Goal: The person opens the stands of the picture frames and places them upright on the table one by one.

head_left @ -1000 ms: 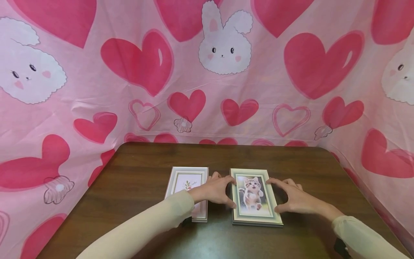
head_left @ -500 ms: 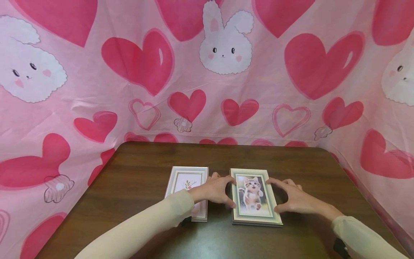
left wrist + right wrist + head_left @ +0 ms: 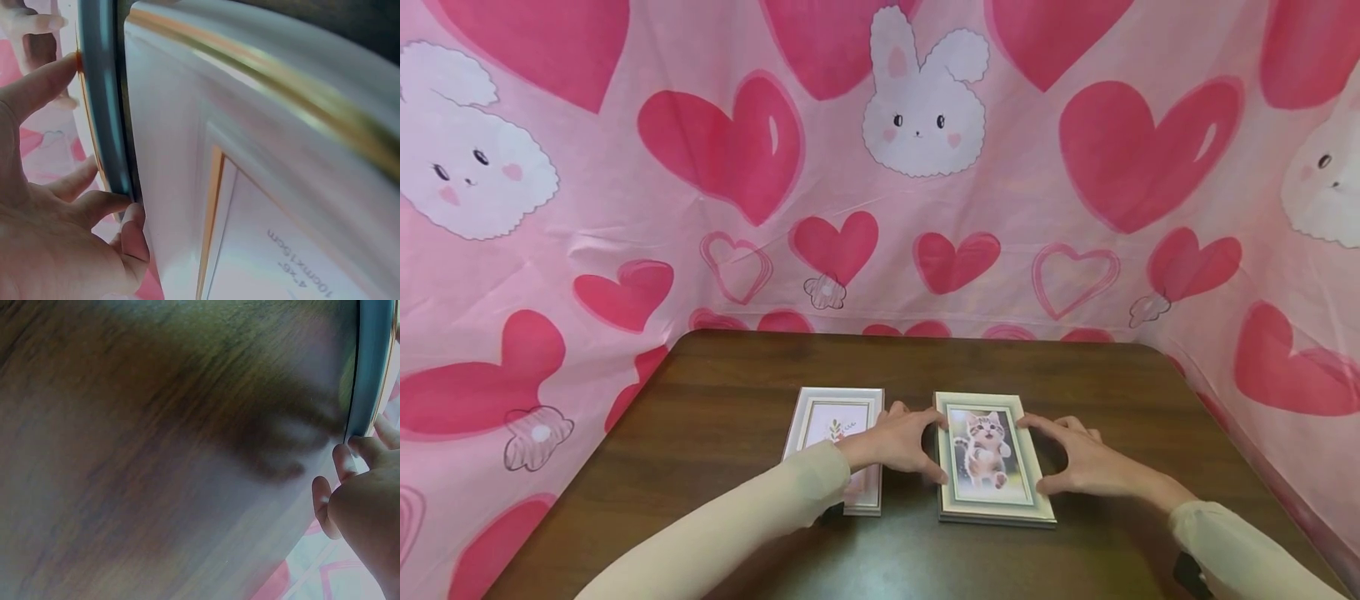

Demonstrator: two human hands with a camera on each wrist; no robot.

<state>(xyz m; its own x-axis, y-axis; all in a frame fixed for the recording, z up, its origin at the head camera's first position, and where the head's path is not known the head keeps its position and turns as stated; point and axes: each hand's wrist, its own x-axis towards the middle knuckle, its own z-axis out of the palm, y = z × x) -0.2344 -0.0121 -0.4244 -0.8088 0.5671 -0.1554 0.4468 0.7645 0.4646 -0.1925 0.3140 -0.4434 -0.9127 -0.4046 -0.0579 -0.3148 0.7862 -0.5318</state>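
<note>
Your left hand (image 3: 897,442) and right hand (image 3: 1093,464) grip the kitten frame (image 3: 988,454) by its 2 long sides, on the table (image 3: 985,364) beside the flower frame (image 3: 835,423). Uneven pressure could skew it; a lowered left hand could knock the flower frame.

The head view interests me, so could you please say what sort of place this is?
Probably a makeshift indoor tabletop workspace: a pink heart-and-rabbit backdrop hangs behind and beside a wood-grain table, which holds a kitten picture frame and a floral picture frame.
</note>
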